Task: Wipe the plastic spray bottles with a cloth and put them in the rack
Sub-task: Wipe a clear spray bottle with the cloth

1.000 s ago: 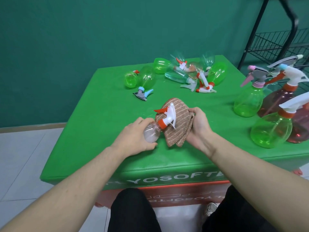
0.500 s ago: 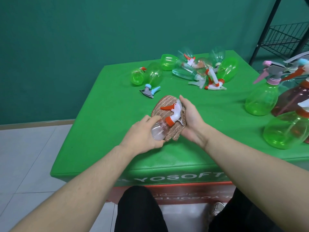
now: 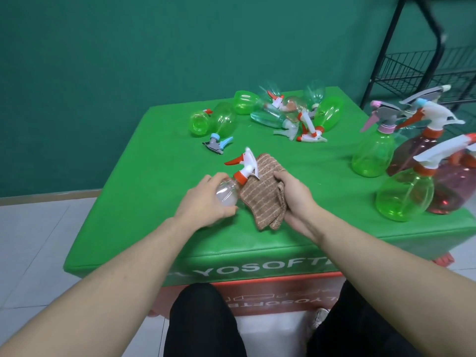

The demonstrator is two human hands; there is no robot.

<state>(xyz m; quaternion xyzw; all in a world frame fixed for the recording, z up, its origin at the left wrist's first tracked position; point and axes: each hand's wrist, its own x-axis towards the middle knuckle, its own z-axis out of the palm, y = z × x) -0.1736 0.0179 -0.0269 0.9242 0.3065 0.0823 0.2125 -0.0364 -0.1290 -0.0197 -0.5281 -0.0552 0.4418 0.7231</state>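
Both forearms reach forward over the near edge of the green surface [image 3: 154,197], hands meeting near its middle. The left hand [image 3: 206,202] lies palm down, its fingers curled round the clear body of a small bottle [image 3: 228,193] that is tilted on its side, the white spray head and orange trigger pointing up and away to the left. The right hand [image 3: 296,199] grips a folded brown striped cloth [image 3: 265,191], fingers wrapped over its right edge; the cloth lies against the bottle's neck and right side.

At the far edge, a heap of bottles [image 3: 283,112] lies tumbled on the surface. To the right, upright bottles [image 3: 401,176], green and reddish, stand close together. The black wire rack [image 3: 412,68] stands beyond the far right corner.
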